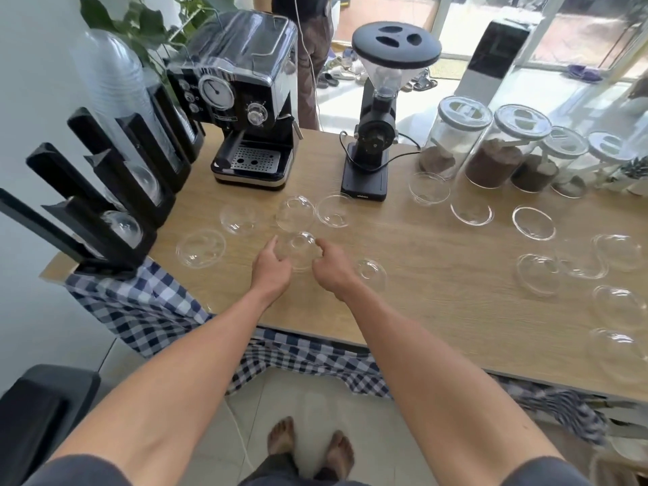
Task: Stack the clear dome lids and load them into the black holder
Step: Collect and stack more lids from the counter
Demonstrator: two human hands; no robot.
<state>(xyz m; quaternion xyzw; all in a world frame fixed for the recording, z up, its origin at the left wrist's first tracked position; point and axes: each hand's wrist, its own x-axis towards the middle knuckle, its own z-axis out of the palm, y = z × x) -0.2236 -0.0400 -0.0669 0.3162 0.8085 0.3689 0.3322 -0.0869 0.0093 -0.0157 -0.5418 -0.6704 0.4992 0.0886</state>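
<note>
Several clear dome lids lie scattered on the wooden table (420, 292). One dome lid (301, 249) sits between my hands: my left hand (271, 266) touches its left side and my right hand (331, 266) its right side, fingers curled around it. More lids lie beyond, such as one (295, 212) just behind and one (200, 248) to the left. The black holder (105, 219) stands at the table's left edge, with lids in its slots and a tall stack (115, 75) of lids in a rear slot.
An espresso machine (245, 100) and a black grinder (375, 117) stand at the back. Glass jars (498, 149) line the back right. More lids (617, 303) lie at the right. A checked cloth (147, 303) hangs off the front edge. A person (312, 47) stands behind the table.
</note>
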